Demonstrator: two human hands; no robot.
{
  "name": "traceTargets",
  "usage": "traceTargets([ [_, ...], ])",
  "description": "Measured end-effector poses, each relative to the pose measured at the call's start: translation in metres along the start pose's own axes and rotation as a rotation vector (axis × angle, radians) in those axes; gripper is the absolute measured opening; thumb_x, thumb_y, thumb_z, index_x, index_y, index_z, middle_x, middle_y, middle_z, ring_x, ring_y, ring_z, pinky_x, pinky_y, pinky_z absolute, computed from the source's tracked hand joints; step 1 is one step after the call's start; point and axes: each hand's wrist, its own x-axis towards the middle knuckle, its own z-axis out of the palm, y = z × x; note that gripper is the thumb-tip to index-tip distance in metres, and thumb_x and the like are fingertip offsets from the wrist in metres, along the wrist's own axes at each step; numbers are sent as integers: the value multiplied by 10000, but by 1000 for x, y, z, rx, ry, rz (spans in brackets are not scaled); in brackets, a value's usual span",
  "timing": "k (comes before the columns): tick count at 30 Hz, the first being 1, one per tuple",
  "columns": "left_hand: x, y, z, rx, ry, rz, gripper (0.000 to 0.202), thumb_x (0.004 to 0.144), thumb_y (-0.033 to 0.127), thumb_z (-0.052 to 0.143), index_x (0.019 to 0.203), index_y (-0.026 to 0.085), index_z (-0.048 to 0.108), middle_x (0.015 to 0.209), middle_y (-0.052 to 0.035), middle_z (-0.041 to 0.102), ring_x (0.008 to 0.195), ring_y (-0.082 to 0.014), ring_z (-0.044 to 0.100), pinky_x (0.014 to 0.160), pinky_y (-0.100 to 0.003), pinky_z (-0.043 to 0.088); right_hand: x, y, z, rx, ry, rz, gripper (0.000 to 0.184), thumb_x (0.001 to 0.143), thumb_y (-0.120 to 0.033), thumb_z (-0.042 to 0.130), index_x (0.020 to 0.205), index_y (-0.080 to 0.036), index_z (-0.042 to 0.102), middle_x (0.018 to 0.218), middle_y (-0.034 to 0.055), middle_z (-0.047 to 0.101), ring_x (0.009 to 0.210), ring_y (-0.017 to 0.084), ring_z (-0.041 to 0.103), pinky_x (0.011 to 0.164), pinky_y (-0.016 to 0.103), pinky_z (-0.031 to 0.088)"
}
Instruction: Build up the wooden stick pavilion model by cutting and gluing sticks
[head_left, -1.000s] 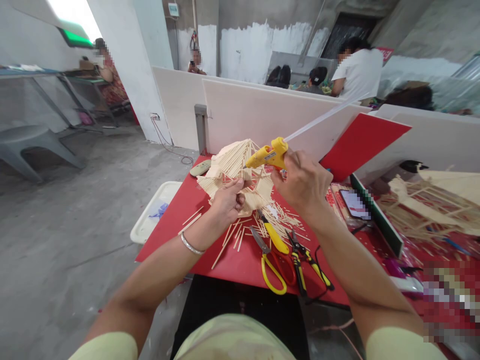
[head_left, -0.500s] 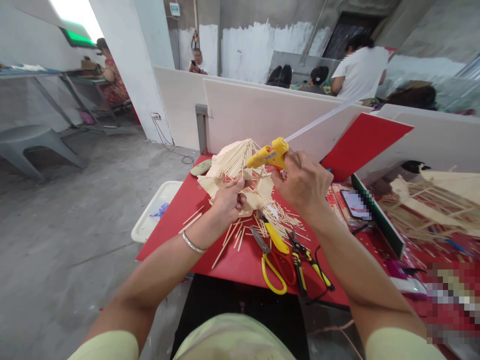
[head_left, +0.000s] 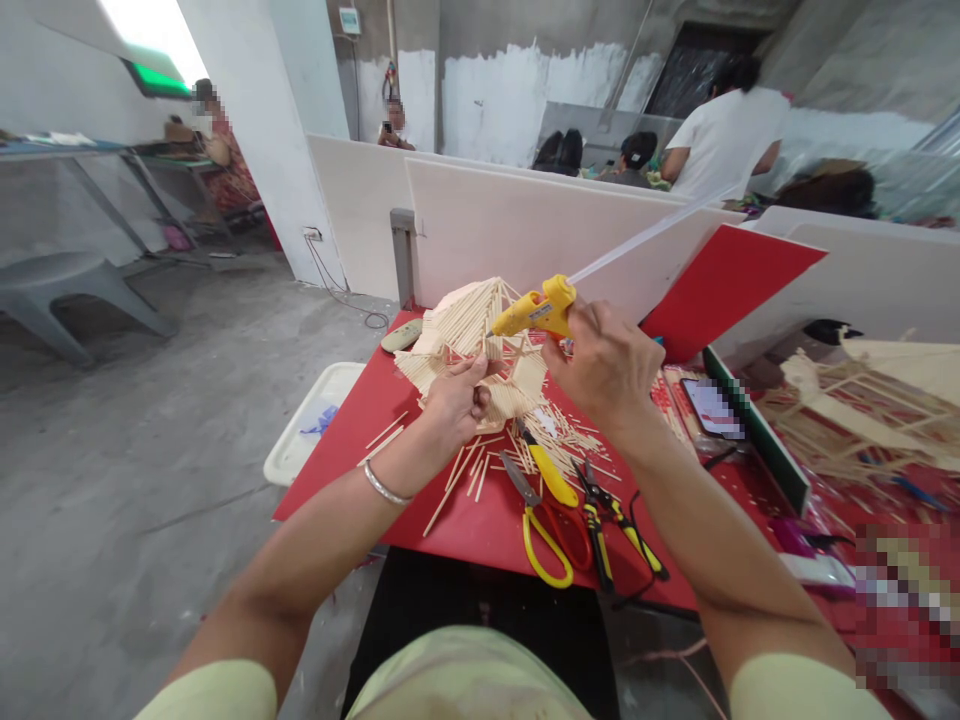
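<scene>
Your left hand (head_left: 454, 400) has its grip pinched shut on the near edge of the pale fan-shaped model of thin wooden sticks (head_left: 466, 335), propped up on the red worktop (head_left: 352, 445). Your right hand (head_left: 604, 365) has its grip wrapped tight around the yellow hot-glue gun (head_left: 534, 310), nozzle at the sticks. Neither hand has shifted since the earlier frame; beyond stand white partition panels (head_left: 525, 225) and grey concrete walls.

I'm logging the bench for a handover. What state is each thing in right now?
Glue gun: in the right hand grip, nozzle at the stick model, glue stick loaded.
Stick model: propped on the table, held by the left hand.
Scissors: lying flat, untouched.
Snips: lying beside the scissors, handles spread.
Phone: lying face up.
Loose sticks: scattered flat.
</scene>
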Motion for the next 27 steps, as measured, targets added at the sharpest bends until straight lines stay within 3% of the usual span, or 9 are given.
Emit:
traceTargets([
  [20, -3, 0, 1, -17, -6, 6, 132, 845, 218, 708, 830, 156, 592, 867, -21, 714, 366, -2, 381, 310, -146, 193, 2, -1, 2, 38, -58, -1, 460, 918, -353, 453, 1341, -181, 509, 975, 86, 618, 819, 200, 520, 634, 314, 289],
  [27, -4, 0, 0, -27, -23, 28, 142, 796, 182, 742, 854, 150, 616, 880, -28, 718, 379, 2, 390, 316, -140, 212, 2, 0, 5, 6, -22, -28, 451, 916, -354, 452, 1327, -177, 511, 946, 88, 611, 831, 212, 507, 642, 326, 305],
])
